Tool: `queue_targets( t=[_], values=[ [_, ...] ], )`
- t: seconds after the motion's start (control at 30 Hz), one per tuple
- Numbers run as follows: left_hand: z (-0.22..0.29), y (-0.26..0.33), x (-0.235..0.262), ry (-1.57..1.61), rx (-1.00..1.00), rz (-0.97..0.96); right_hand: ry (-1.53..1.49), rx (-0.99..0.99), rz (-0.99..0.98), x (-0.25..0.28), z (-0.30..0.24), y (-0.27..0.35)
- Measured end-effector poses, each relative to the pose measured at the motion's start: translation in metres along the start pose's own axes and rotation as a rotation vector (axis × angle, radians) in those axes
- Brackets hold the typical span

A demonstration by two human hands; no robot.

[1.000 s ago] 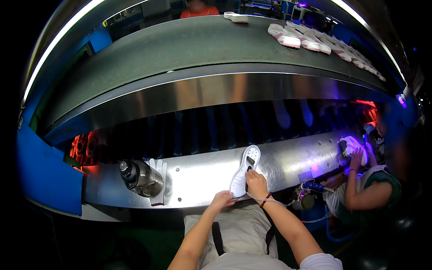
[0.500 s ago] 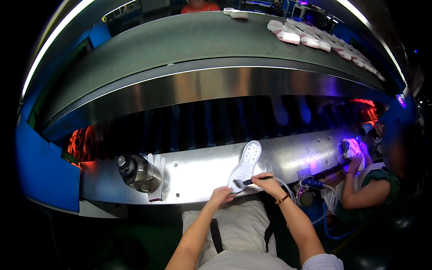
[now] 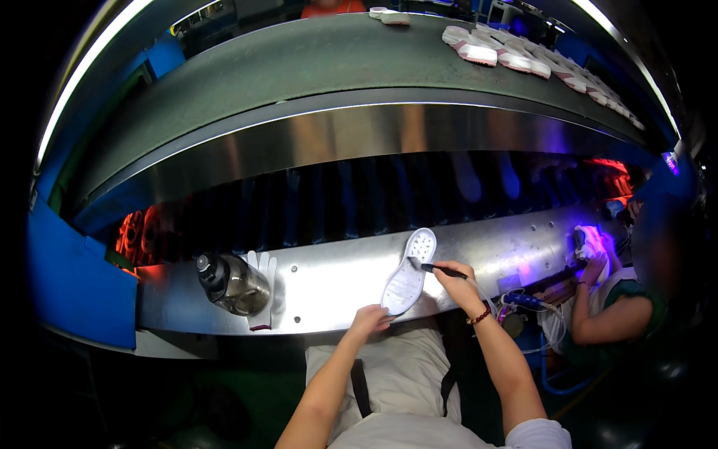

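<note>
Shiny metal formed the bench (image 3: 336,293), which was stretched across the middle of the frame. At the bottom centre, pale clothing (image 3: 407,378) with dark straps was seen. Just above it, the near end of a white shoe sole (image 3: 404,288) was pinched between the thumb and fingers of the left hand (image 3: 370,320). The sole was tilted toward the upper right over the bench's near edge; whether it was supported by the metal could not be told. By the right hand (image 3: 456,283), its fingers pressed together, a black-handled brush (image 3: 443,270) was gripped, its tip directed at the sole's narrow middle. At centre left, a dark bottle (image 3: 241,290) was laid beside a white glove (image 3: 269,278). At the right, a white shoe (image 3: 591,241) was held under purple light by a co-worker's hand (image 3: 596,268). Beyond the bench, a dark opening (image 3: 329,202) was edged by red glow at both ends. Farther up, a green conveyor belt (image 3: 284,67) was lined at upper right with white shoes (image 3: 516,56). Behind it, orange clothing (image 3: 333,7) was glimpsed at the top.
</note>
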State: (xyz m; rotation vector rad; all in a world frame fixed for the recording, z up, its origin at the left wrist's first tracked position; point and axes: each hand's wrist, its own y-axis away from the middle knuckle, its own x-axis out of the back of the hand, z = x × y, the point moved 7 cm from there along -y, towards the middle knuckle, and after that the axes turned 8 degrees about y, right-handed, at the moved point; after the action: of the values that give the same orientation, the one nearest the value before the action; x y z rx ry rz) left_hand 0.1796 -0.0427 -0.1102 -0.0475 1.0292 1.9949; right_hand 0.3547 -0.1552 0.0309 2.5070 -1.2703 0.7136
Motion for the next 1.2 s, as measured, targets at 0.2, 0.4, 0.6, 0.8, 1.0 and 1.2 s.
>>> queue_targets(
  t=[0.2,0.4,0.6,0.8,1.0,1.2],
  values=[
    [0.000,0.001,-0.003,0.008,0.002,-0.014,0.041,-0.095,-0.112,-0.026,0.041,0.007],
    [-0.002,0.001,0.000,0.004,0.007,0.009,0.169,-0.022,0.060,-0.001,0.003,0.005],
    [0.001,0.004,-0.005,-0.002,0.007,-0.015,0.587,0.641,0.043,-0.028,-0.031,0.046],
    [0.003,0.007,-0.006,-0.009,-0.004,0.008,0.702,0.692,0.063,-0.055,-0.024,0.068],
    [0.002,0.006,-0.004,-0.020,-0.003,0.032,-0.126,-0.019,-0.027,-0.019,0.038,0.044],
    [0.006,0.010,-0.006,-0.018,0.005,0.035,-0.815,-0.563,-0.008,-0.017,0.102,0.048]
  ],
)
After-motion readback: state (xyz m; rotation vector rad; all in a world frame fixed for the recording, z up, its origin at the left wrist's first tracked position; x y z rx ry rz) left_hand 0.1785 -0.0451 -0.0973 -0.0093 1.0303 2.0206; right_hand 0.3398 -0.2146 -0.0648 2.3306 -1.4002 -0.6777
